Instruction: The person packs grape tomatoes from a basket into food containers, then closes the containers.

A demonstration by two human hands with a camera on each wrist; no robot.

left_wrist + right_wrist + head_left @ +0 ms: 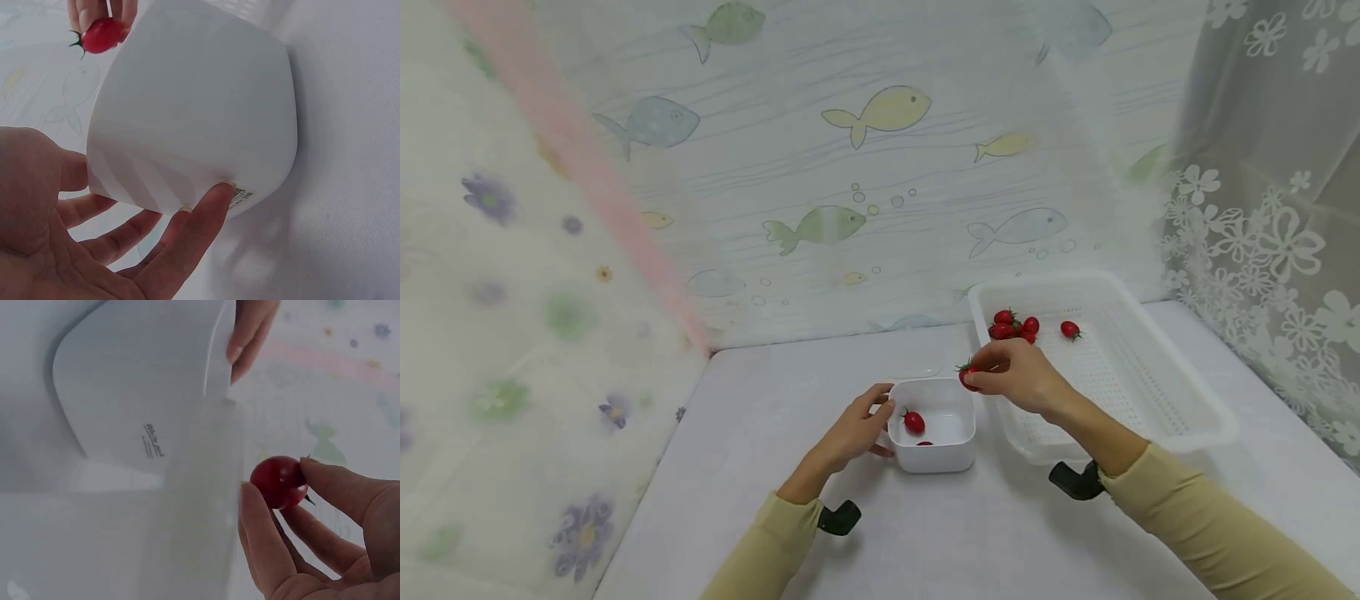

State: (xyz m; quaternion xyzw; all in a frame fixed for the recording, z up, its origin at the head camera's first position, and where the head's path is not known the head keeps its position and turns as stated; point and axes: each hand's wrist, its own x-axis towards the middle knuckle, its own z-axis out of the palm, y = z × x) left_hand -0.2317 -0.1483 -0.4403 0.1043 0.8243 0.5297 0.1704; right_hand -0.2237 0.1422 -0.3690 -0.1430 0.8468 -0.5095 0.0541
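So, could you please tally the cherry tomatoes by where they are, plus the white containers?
Cherry tomatoes in the colander tray: about 5, clustered, so the count is uncertain
Cherry tomatoes in the small square bowl: 2
Cherry tomato pinched in the right hand: 1
White containers: 2
Total: about 8 tomatoes, 2 containers

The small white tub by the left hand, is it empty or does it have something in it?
Not empty: the small white tub holds two cherry tomatoes, seen from the head view.
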